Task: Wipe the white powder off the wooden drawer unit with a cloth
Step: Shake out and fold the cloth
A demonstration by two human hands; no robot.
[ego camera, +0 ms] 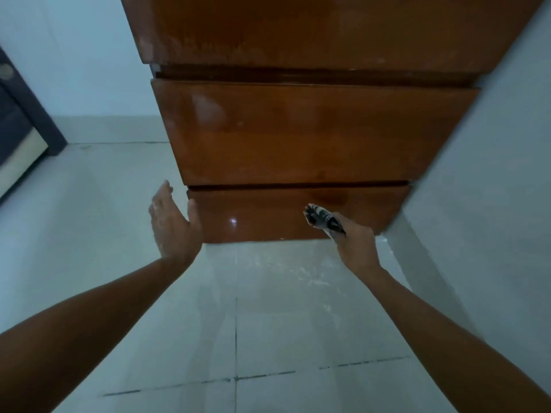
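The brown wooden drawer unit (298, 135) fills the upper middle, seen from above, with three drawer fronts. Faint white powder smears show on the top front and the left of the middle front. My right hand (354, 239) is shut on a black and white patterned cloth (320, 219), pressed against the bottom drawer front on its right half. My left hand (173, 222) is open, fingers straight, its thumb touching the left corner of the bottom drawer. White powder dusts the back of my left hand.
A pale wall (492, 174) runs along the unit's right side. The tiled floor (268, 323) in front carries scattered white powder (310, 275) near the unit's base. A dark piece of furniture (18, 120) stands at the far left.
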